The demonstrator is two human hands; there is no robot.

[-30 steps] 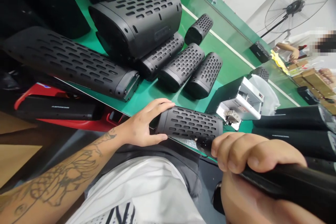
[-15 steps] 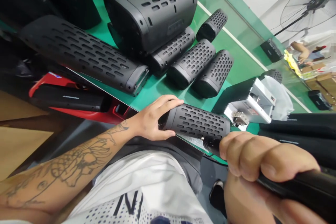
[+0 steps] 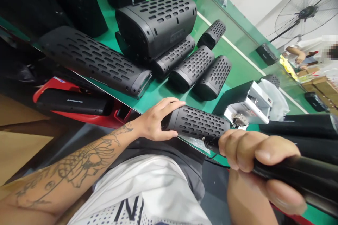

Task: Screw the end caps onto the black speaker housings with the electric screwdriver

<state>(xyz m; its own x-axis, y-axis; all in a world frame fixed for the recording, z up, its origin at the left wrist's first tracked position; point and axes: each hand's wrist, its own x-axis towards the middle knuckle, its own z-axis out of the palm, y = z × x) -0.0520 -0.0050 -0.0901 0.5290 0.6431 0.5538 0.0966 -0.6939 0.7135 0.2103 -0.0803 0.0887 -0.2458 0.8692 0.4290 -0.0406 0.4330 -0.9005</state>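
Observation:
My left hand (image 3: 155, 119) is closed around the left end of a black speaker (image 3: 200, 122) with a slotted grille, thumb and fingers on opposite sides. The speaker lies near the front edge of the green table. My right hand (image 3: 258, 158) is wrapped around a black electric screwdriver (image 3: 308, 172). Its narrow front end meets the speaker's near side, towards the right end; the bit's exact contact is too small to make out. Just beyond the speaker's right end stands a silver and black screw feeder (image 3: 246, 107).
Several slotted speakers (image 3: 195, 68) stand behind my hands, with a larger one (image 3: 158, 28) resting on top. A long speaker (image 3: 97, 59) lies at left, above a red bin (image 3: 50, 86). Black speakers (image 3: 298, 124) lie at right. Another person's hand (image 3: 298, 54) and a fan (image 3: 307, 12) are farther off.
The view has shifted slightly, so the background things sit lower. My left hand still grips the speaker. The screwdriver stays against the same spot, its rear slightly higher in view.

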